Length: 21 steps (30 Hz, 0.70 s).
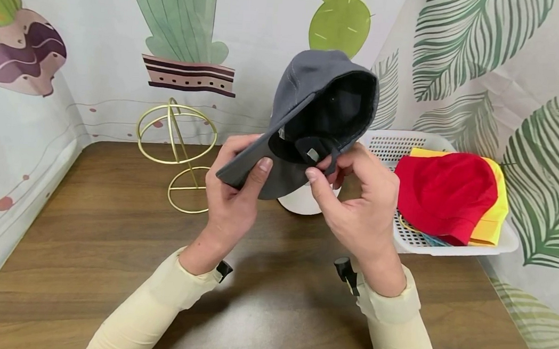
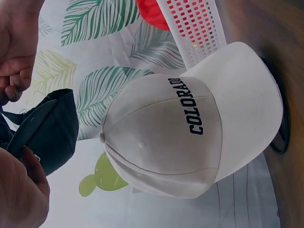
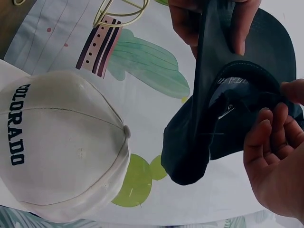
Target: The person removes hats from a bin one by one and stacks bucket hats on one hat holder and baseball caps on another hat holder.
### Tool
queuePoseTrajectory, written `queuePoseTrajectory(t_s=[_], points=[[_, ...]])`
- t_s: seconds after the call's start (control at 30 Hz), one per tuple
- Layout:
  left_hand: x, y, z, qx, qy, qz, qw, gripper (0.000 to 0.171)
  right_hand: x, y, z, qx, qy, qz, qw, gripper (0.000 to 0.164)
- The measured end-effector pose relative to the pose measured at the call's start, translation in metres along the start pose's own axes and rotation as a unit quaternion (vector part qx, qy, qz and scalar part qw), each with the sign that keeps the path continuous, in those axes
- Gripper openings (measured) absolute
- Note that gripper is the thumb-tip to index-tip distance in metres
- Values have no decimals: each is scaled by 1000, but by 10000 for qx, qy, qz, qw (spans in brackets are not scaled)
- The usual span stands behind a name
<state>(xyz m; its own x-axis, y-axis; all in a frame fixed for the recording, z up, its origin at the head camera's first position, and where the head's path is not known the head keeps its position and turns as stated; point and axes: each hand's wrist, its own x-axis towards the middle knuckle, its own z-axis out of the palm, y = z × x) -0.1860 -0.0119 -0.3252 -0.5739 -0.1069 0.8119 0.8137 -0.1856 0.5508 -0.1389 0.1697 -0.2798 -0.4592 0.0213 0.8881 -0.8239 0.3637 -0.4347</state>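
A dark grey baseball cap (image 1: 309,77) is held up over the table, tilted so its black inside faces me. My left hand (image 1: 232,198) grips it by the brim, thumb on the underside. At the back opening, the thumb and fingers of my right hand (image 1: 366,201) pinch the cap's strap (image 1: 332,163). A small pale label (image 1: 312,154) shows inside. Behind the grey cap stands a white baseball cap (image 2: 161,137) lettered COLORADO, mostly hidden in the head view but plain in both wrist views.
To the left stands a gold wire hat stand (image 1: 177,160) with nothing on it. A white perforated basket (image 1: 452,251) at the right holds a red hat (image 1: 444,190) over a yellow one (image 1: 495,209). Printed cloth (image 1: 270,14) hangs behind the wooden table (image 1: 89,227).
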Motion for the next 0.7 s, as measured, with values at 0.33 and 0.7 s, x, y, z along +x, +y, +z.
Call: queuePoseTrajectory(t_s=[0.33,0.7], points=[[8,0,-6,201,52,314,9993,26,2,2,-8,13,440,410,9982,20],[16,7,-12,393,-39,644,9971,25,8,13,-24,72,1277,992,9868,19]])
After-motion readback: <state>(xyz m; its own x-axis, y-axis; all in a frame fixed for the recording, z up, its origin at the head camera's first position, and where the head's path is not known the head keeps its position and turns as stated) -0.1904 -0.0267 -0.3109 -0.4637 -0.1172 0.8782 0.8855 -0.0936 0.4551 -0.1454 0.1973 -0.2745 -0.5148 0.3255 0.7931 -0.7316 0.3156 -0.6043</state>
